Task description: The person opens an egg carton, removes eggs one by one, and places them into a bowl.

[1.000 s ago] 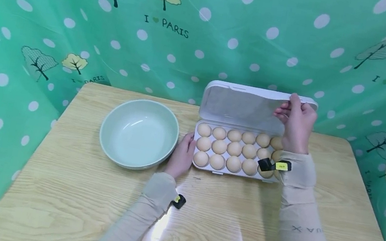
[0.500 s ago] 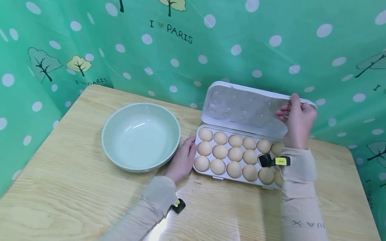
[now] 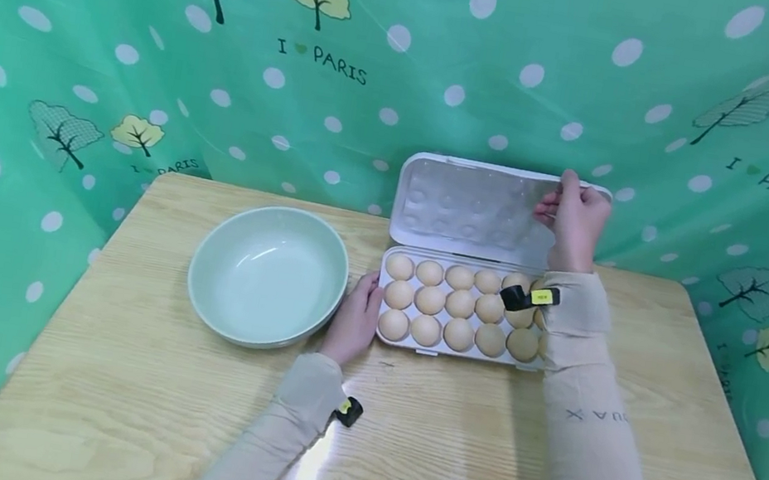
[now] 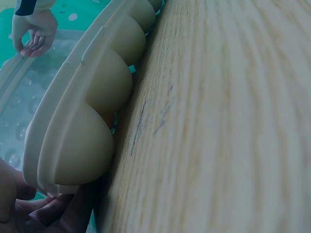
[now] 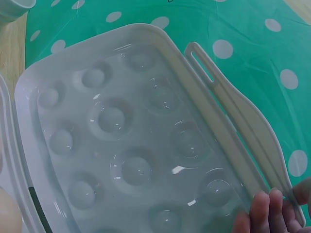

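Right hand (image 3: 578, 225) gripping lid (image 3: 468, 207), wooden table (image 3: 127, 384), curtain (image 3: 424, 83)

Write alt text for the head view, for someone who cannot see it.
A person's right hand holds the open lid of a box of eggs by its edge; the left hand holds the box's left end. A pale green bowl stands to the left on a wooden table, before green cloth.
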The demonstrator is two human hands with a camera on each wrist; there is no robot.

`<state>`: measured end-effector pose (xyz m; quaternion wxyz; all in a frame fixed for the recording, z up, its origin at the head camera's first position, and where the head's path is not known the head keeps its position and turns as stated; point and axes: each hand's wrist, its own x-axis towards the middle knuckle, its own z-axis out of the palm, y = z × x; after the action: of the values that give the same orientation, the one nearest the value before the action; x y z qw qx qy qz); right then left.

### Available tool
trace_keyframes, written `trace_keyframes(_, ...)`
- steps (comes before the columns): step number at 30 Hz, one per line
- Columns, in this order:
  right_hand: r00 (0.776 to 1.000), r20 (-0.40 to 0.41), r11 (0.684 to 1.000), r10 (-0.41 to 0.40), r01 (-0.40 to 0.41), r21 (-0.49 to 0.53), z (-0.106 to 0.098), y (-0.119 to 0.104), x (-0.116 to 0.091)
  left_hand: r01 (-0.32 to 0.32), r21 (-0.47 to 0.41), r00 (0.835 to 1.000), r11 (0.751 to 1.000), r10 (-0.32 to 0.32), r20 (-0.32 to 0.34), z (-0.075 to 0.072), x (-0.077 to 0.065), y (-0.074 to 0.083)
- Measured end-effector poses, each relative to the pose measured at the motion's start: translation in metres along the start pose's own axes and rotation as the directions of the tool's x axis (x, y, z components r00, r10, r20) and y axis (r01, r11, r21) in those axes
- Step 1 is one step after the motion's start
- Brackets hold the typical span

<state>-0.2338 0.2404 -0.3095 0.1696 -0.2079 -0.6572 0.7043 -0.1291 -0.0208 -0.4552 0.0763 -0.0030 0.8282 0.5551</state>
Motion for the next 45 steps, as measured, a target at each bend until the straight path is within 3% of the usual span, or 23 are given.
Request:
trace_keyframes(17,1.000,-0.009,1.000,0.021,-0.021,-0.005,0.016,0.008,0.016,-0.006,-0.009,1.000,1.000,0.006,0.012,-0.005,-0.006,-0.001)
trace_keyframes(45,0.987,-0.033,0.987,0.155,-0.154,0.039,0.030,0.011,0.048,-0.021,-0.003,1.000,1.000,0.021,0.003,-0.002,-0.001,0.001)
